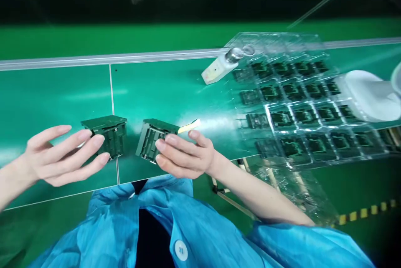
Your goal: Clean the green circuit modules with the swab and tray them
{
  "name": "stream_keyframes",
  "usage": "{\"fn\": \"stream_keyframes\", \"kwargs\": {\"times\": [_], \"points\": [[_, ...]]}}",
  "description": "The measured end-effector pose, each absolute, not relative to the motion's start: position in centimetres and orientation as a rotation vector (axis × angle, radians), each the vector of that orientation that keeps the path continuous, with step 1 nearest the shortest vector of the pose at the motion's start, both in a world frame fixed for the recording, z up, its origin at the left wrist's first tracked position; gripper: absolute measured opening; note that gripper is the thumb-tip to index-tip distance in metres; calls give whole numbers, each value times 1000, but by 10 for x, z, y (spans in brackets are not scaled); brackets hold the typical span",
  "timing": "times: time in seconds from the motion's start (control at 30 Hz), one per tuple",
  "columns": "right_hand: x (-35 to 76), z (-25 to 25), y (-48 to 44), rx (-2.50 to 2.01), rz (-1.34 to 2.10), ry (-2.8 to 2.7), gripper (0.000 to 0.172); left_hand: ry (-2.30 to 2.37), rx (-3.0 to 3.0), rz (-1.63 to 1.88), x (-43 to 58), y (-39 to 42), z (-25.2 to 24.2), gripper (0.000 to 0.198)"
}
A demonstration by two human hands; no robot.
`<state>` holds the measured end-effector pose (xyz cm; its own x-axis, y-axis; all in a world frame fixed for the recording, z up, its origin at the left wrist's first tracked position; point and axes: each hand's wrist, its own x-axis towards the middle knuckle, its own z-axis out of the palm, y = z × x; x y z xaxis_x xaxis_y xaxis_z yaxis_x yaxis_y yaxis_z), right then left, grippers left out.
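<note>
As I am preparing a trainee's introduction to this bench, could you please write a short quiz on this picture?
1. Short answer: What do the fingertips of the left hand touch?

2. Multiple choice: Beside which hand does the pale yellow strip show?
a) left hand
b) right hand
c) neither

3. True or false: The white metal-capped bottle is on the green tabletop, out of both hands.

Key:
1. A dark green boxy module.
2. b
3. True
</note>
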<state>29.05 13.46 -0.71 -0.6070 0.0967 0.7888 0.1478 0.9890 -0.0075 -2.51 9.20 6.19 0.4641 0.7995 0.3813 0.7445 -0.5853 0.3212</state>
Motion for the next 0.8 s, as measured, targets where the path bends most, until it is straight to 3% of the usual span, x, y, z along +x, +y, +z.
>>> {"fn": "stream_keyframes", "kwargs": {"times": [0.07, 0.17, 0.27, 0.33, 0.43, 0.57, 0.7, 0.8], "points": [[294, 3, 139, -110, -231, -2191, 16, 1112, 2702, 553, -24, 104, 80, 9], [297, 15, 144, -53, -392, -2153, 8, 1103, 2529, 331, -22, 112, 95, 5], [300, 16, 146, -55, -283, -2211, 15, 1268, 2261, 398, -23, 107, 87, 15], [299, 8, 142, -252, 3, -2176, 25, 1434, 2018, 718, -21, 96, 69, 32], [284, -10, 132, -731, 829, -1642, 49, 1587, 1361, 1310, -5, 77, 38, 53], [247, -26, 119, -816, 1694, -744, 43, 1301, 528, 1431, 40, 66, 20, 60], [216, -24, 112, -549, 2028, -138, 47, 916, -111, 1497, 77, 69, 23, 53], [211, -25, 109, -521, 2070, -173, 52, 929, -81, 1482, 79, 72, 20, 51]]}}
